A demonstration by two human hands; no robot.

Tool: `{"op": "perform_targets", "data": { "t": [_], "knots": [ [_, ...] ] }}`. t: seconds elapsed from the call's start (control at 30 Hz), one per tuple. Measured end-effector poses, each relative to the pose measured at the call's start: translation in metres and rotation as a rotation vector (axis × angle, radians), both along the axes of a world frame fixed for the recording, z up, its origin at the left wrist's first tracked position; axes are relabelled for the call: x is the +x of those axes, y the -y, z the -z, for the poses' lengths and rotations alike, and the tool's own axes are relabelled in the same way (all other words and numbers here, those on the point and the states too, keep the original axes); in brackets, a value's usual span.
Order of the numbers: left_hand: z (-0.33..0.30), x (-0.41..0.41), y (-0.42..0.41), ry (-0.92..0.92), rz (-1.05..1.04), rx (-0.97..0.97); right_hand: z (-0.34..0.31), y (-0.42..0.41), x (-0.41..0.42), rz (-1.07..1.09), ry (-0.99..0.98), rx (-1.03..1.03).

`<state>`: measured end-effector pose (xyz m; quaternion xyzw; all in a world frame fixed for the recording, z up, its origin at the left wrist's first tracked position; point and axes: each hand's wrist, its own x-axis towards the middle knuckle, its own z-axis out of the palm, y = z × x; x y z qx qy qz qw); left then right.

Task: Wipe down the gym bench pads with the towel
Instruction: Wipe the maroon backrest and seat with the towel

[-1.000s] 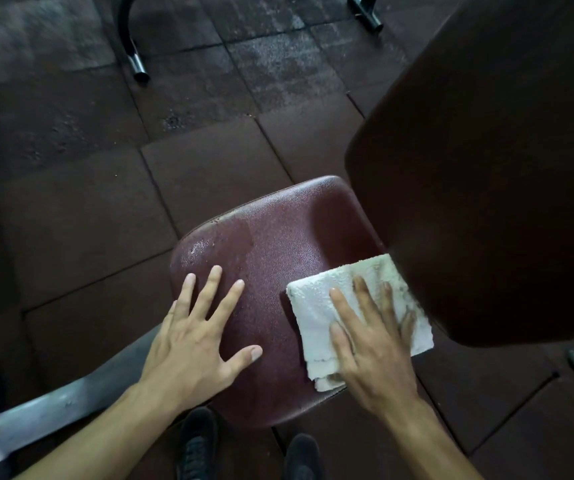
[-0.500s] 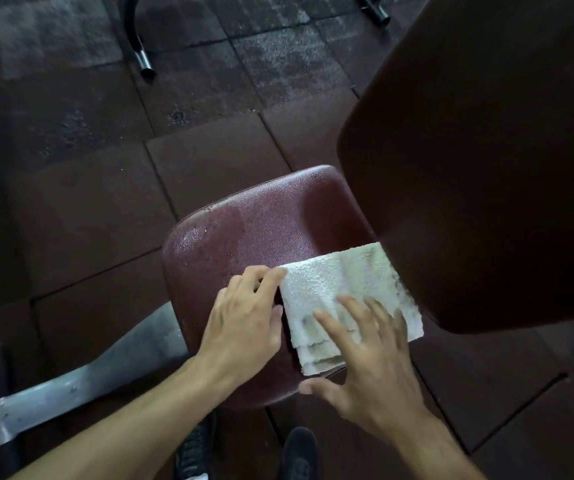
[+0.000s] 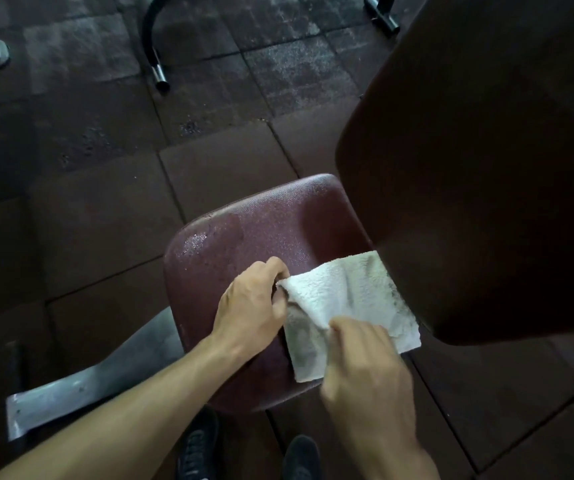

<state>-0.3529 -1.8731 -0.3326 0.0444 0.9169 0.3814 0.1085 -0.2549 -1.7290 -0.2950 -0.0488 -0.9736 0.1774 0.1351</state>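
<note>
White towel [image 3: 341,299] lies on maroon seat pad [image 3: 244,237] of the bench, against the dark back pad [image 3: 486,168]. Its corner is pinched by left hand [image 3: 250,303] fingers; a fold is gripped by right hand [image 3: 365,362].

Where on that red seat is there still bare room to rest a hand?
The far-left part of the seat pad is bare, from its shiny wet corner to the left hand. The near right is crowded: both hands pinch the towel, right hand nearest, under the overhanging back pad.
</note>
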Motion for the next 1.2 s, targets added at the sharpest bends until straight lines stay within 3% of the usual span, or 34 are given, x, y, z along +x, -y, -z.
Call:
{"op": "perform_targets", "data": {
  "t": [0.13, 0.23, 0.33, 0.4, 0.5, 0.6, 0.7, 0.8, 0.9, 1.03, 1.2],
  "knots": [
    [0.005, 0.0, 0.004, -0.009, -0.001, 0.085, 0.029, 0.017, 0.011, -0.148, 0.188, 0.001],
    [0.001, 0.001, 0.007, 0.007, 0.019, 0.19, 0.02, 0.014, 0.002, -0.032, 0.362, -0.277],
    [-0.007, 0.002, 0.002, 0.152, -0.07, 0.334, 0.007, -0.006, -0.019, 0.069, 0.265, -0.465],
    [-0.014, 0.004, -0.001, 0.197, -0.118, 0.406, -0.001, -0.023, -0.044, 0.088, 0.221, -0.354],
    [-0.018, 0.005, -0.001, 0.152, -0.155, 0.451, -0.02, -0.038, -0.064, -0.055, 0.536, -0.165],
    [-0.025, -0.001, 0.004, 0.11, -0.24, 0.495, -0.027, -0.035, -0.052, -0.25, 0.683, 0.073],
    [-0.025, -0.011, 0.026, 0.089, -0.384, 0.554, -0.007, -0.037, -0.042, -0.164, 0.785, 0.019],
    [-0.017, -0.024, 0.057, 0.144, -0.445, 0.394, 0.004, -0.039, -0.048, 0.008, 0.664, -0.219],
    [-0.017, -0.021, 0.065, 0.182, -0.48, 0.082, 0.005, -0.022, -0.055, 0.054, 0.599, -0.267],
    [-0.03, -0.005, 0.051, 0.327, -0.648, 0.092, 0.004, -0.01, -0.065, 0.251, 0.567, -0.198],
    [-0.033, 0.006, 0.044, 0.435, -0.446, 0.029, 0.009, -0.011, -0.068, 0.243, 0.681, -0.155]
  ]
}}
